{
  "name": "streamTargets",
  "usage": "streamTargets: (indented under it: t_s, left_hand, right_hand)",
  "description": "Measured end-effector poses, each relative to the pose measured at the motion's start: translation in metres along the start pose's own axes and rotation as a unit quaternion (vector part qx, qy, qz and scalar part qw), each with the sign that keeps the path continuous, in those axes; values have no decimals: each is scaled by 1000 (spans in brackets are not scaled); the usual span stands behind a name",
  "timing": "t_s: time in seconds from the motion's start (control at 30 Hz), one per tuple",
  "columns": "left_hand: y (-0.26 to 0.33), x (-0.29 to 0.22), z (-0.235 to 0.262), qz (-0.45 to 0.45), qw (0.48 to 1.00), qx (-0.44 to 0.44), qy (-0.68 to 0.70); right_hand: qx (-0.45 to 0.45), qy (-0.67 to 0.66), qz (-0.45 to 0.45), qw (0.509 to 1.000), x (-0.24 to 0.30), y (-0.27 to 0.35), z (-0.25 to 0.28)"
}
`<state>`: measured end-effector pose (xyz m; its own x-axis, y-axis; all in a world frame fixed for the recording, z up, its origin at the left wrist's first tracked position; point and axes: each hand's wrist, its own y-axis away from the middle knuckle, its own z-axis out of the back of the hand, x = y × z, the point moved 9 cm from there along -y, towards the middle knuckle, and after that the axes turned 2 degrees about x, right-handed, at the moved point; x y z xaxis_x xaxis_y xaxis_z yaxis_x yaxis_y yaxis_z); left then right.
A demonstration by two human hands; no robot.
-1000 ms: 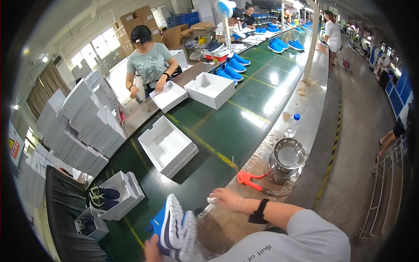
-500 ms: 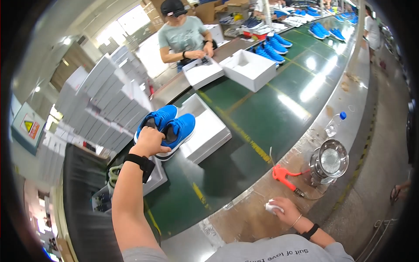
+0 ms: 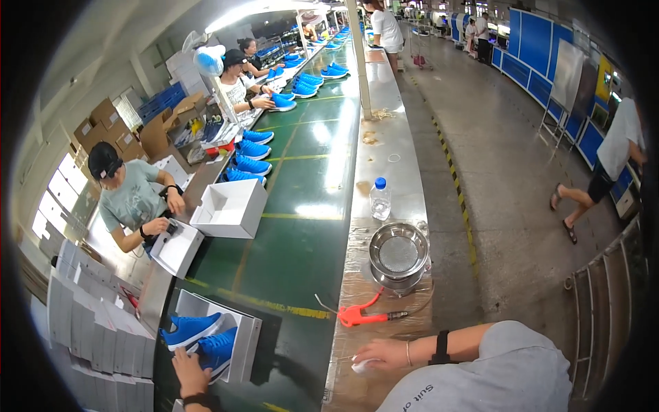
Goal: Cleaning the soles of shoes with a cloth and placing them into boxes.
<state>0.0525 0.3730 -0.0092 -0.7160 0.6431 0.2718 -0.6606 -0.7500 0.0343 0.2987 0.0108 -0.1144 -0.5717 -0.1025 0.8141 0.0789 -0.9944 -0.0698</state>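
Evidently we are partway through laying a pair of blue shoes into a white box on the green belt. Both lie at the box's mouth, aslant and close together, and the end of the farther one juts out past the left wall, so we judge that they are not fully seated. As we see it, the next move calls for easing that end inward and lowering the pair within the walls, with no knock to the sides. Our left hand comes up from the lower edge, wrist and black band showing but most of the forearm out of view, its fingers against the nearer shoe; whether they grip it or merely press on it, we cannot tell. Our right arm is bent and crosses from the lower right, forearm nearly level, well apart from the shoes. At its end, our right hand rests low over the covered bench, palm down, fingers curled around a small white wad, just below the red air gun.
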Motion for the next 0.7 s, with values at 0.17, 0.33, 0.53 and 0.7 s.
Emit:
streamTargets:
  t_s: [0.17, 0.33, 0.53, 0.7]
  left_hand:
    - [83, -75, -7, -30, 992, -75, 95]
    - [178, -185, -37, -7, 983, -29, 181]
    - [244, -239, -108, 88, 953, 18, 289]
    - [253, -244, -103, 162, 910, 123, 360]
  right_hand:
    - [-81, 69, 61, 992, 43, -18, 68]
    - [-260, 222, 114, 933, 91, -5, 194]
    - [-375, 237, 23, 896, 41, 23, 273]
    - [-189, 349, -64, 916, -12, 12, 238]
